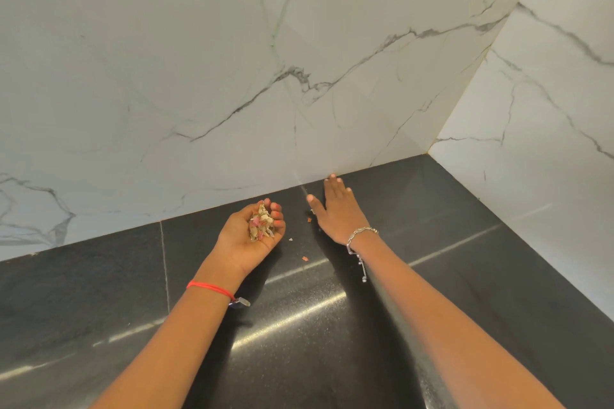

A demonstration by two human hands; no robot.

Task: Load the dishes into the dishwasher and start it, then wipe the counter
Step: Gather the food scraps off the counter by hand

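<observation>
The fingers [277,214] of our left hand [247,239] curl upward, close together, round a small pile of scraps [260,226], pale, pink and tan bits cupped in the upturned palm. The back of this hand lies low over the dark tabletop [465,259]; we cannot tell whether it touches. The fingers [335,186] of our right hand [339,212] are straight and pressed together, palm down on the tabletop, with the thumb spread out to the left and the fingertips just short of the back wall [199,76]. A few crumbs [304,258] lie loose on the tabletop between the two hands, one orange bit just beside the right thumb. A red thread [209,287] circles our left wrist and a silver bracelet [362,232] our right, its chain hanging down toward the stone. The tabletop is polished black stone with seams and streaks of reflected light. White marble with grey veins rises behind it, and a side wall [548,109] of the same marble closes the corner on the right.
</observation>
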